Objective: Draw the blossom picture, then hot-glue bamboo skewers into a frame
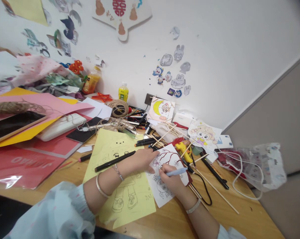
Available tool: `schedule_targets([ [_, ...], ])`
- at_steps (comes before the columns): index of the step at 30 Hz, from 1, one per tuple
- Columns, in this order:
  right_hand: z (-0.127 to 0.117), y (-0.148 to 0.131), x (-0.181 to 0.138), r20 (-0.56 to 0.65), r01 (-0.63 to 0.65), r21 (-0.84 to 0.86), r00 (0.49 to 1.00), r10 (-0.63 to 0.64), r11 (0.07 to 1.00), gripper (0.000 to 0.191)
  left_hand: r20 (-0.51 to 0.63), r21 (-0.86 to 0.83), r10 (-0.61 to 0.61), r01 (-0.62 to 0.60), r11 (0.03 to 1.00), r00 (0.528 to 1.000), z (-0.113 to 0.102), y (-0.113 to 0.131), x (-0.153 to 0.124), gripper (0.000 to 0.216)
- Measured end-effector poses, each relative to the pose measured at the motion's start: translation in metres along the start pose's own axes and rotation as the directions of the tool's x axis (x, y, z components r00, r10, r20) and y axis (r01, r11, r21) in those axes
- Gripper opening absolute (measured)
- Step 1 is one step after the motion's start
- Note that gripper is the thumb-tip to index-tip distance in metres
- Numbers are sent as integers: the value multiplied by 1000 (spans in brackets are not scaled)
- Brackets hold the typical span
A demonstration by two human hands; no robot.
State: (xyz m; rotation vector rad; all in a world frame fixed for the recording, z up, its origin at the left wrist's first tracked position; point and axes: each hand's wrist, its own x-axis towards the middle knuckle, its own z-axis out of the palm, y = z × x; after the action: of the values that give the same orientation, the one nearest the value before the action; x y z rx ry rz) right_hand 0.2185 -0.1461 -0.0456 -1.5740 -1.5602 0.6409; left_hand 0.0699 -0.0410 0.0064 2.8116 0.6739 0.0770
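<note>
My right hand [172, 181] grips a light blue-violet marker pen [178, 171], its far end pointing right. Beneath that hand lies a white sheet [166, 198] with dark red branches, outlined blossoms and a round figure drawn on it. Fingers extended, my left hand [144, 160] rests flat at the white sheet's left edge. The white sheet overlaps a yellow sheet [137, 214] carrying a pencil sketch of a figure with shoes. A black pen [104, 167] lies across the yellow sheet beside my left wrist. The marker's tip is hidden by my fingers.
Behind the sheets are wooden sticks [171, 127], a yellow glue gun [185, 152], black pens [145, 142] and a twine coil [118, 108]. Coloured papers and a white power bank [61, 127] crowd the left. A plastic bag [262, 166] and white cord [242, 172] lie right.
</note>
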Motion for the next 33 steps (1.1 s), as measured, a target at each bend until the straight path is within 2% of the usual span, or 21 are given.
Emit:
schedule_targets([
  [15,-1,-1,0,17,10,-16,1000,-10,1000,29,-7,14,6,-6,1000,1000,0,-1,-1,58],
  [33,0,-1,0,-45,21,-39,999,-23,999,29,-12,17,6,-6,1000,1000,1,-1,0,61],
])
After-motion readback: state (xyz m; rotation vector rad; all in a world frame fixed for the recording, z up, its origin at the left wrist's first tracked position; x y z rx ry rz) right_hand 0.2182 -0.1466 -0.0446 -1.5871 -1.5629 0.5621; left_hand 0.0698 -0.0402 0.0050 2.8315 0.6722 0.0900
